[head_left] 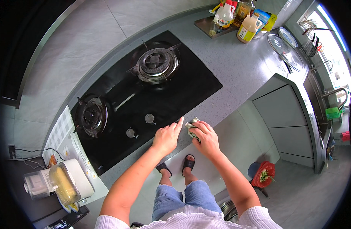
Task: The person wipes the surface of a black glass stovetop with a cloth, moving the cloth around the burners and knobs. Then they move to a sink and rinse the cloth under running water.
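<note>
My right hand [203,136] grips a crumpled pale cloth [191,128] at the front edge of the grey speckled countertop [215,101]. Just left of it, my left hand [167,136] holds nothing that I can see; its index finger points out towards the front rim of the black glass gas hob [181,88], the other fingers curled. Two round control knobs, one nearer [130,132] and one farther right [149,118], sit on the hob left of that hand. Beyond them are the right burner [155,63] and the left burner [93,116], each with a metal pan support.
Sauce bottles [248,28] and a metal tray [204,26] stand at the back right, near a glass lid [287,51]. A sink tap [337,91] is far right. White plastic containers [75,179] stand left. A red-lined bin [268,169] is on the floor.
</note>
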Motion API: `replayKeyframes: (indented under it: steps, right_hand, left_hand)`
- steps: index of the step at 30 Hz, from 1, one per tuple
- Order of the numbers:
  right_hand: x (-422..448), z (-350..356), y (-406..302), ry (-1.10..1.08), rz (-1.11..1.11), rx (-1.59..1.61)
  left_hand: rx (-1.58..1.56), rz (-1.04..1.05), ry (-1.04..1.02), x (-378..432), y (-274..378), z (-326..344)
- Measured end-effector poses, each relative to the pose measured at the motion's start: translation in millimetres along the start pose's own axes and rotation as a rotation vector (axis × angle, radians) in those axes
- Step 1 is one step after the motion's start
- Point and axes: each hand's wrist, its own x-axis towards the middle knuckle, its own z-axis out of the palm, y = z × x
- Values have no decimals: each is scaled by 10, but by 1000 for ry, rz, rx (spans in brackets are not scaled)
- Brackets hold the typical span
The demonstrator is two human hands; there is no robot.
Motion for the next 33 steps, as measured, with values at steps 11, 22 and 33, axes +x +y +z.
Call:
replayKeyframes:
  steps: [11, 22, 33]
  right_hand:
    - [18, 10, -3, 1, -4, -5]
    - [10, 4, -20, 4, -4, 9]
    - [0, 33, 33, -6, -32, 17]
  left_hand:
    - [18, 33, 8, -61, -49, 15]
    - [54, -18, -11, -18, 79, 13]
    - [-140, 7, -19, -110, -60, -132]
